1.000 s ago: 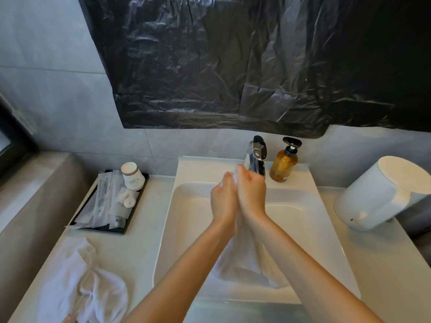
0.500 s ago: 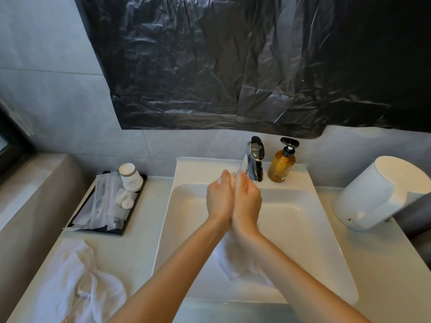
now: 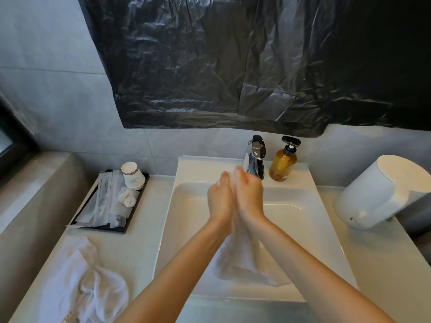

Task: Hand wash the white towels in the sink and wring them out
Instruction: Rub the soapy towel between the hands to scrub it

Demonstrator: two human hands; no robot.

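A: While we rub, what sits where, from the left?

B: A second towel (image 3: 77,283) lies crumpled on the counter, outside the sink (image 3: 186,229) and untouched. Behind it stands a cup (image 3: 131,174). Over the basin our left hand (image 3: 220,201) presses flat-fingered against the towel (image 3: 242,259), which is sandwiched between both palms and hangs down between our wrists into the basin. Our right hand (image 3: 249,197) presses from the other side. Its fingertips bend over and blur, so we cannot tell whether they pinch cloth. Just beyond them stands the tap (image 3: 256,157), then the bottle (image 3: 282,165).

A: What could go wrong from here?

B: We judge two risks. Our palms seem to hold the towel by pressure alone, so a slack stroke could let it slide out and drop into the basin. Our right fingertips also work very near the tap, so a long forward stroke could knock it. We cannot make out whether water runs.

A: And against half a second ago?

B: Our right hand now reaches nearer the tap than the left, where both sets of fingertips were about level. The tail below our wrists hangs longer. The second towel, cup and bottle have not moved.
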